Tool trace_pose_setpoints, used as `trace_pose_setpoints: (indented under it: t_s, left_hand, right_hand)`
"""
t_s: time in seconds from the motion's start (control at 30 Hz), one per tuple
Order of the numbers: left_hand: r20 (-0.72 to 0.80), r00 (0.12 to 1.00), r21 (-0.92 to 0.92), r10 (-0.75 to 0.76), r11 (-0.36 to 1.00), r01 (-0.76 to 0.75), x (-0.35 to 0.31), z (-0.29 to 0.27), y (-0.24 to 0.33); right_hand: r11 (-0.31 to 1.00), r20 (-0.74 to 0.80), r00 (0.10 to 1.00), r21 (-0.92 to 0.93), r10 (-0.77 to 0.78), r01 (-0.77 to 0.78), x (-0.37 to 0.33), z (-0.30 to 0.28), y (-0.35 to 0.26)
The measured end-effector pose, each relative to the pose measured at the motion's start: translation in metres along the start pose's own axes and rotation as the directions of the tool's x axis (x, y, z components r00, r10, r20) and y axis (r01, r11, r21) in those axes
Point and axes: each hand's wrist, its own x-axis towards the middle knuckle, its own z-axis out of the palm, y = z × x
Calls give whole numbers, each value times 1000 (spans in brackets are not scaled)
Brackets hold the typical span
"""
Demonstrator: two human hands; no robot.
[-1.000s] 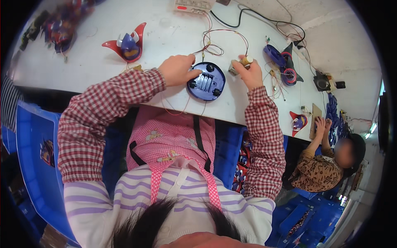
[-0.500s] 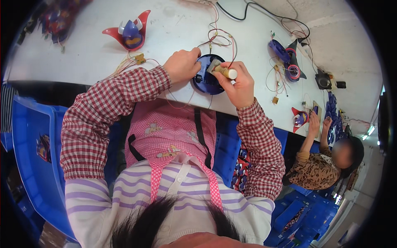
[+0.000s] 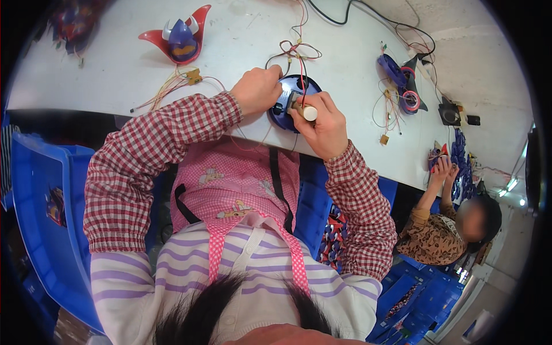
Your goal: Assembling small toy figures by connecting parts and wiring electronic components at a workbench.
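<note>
A round dark blue-purple plastic shell (image 3: 282, 121) lies at the table's front edge, its inside facing up. At its left rim, my left hand (image 3: 259, 90) is closed, fingers curled against the edge and steadying it. My right hand (image 3: 323, 127) grips a small cylindrical part (image 3: 309, 112), cream with a white end and a grey block, over the middle of the shell. It looks like a little motor. Red and black wires (image 3: 303, 75) run from there to a loosely looped bundle behind. My right fingers partly hide where the part meets the shell.
A red and purple horned toy piece (image 3: 183, 41) stands at the back left, wired to a small board (image 3: 194, 76). More purple and black shells (image 3: 393, 72) lie at the right. A blue crate (image 3: 40, 190) stands at lower left. A co-worker (image 3: 437, 236) handles parts farther right.
My right hand has moved slightly left and tipped the cylindrical part more upright over the shell. The wires have shifted. The left hand stays at the rim.
</note>
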Motion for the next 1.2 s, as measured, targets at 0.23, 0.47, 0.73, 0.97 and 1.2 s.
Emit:
trace_pose_setpoints:
  t_s: [0.23, 0.47, 0.73, 0.97, 1.2]
  left_hand:
    - [29, 998, 80, -54, 995, 52, 2, 0, 5]
    - [-265, 963, -115, 52, 990, -85, -38, -29, 43]
    - [-818, 531, -89, -219, 962, 259, -201, -45, 3]
    - [-470, 460, -838, -753, 544, 34, -222, -69, -44]
    - [-394, 506, -812, -767, 549, 200, -204, -72, -53]
  right_hand:
    - [996, 95, 995, 82, -29, 21, 20, -7, 7]
    - [990, 80, 995, 128, 55, -65, 10, -10, 10]
    - [914, 132, 988, 405, -84, 24, -18, 5, -76]
    - [974, 22, 975, -53, -219, 220, 90, 130, -74]
    - [977, 71, 990, -162, -125, 135, 96, 160, -68]
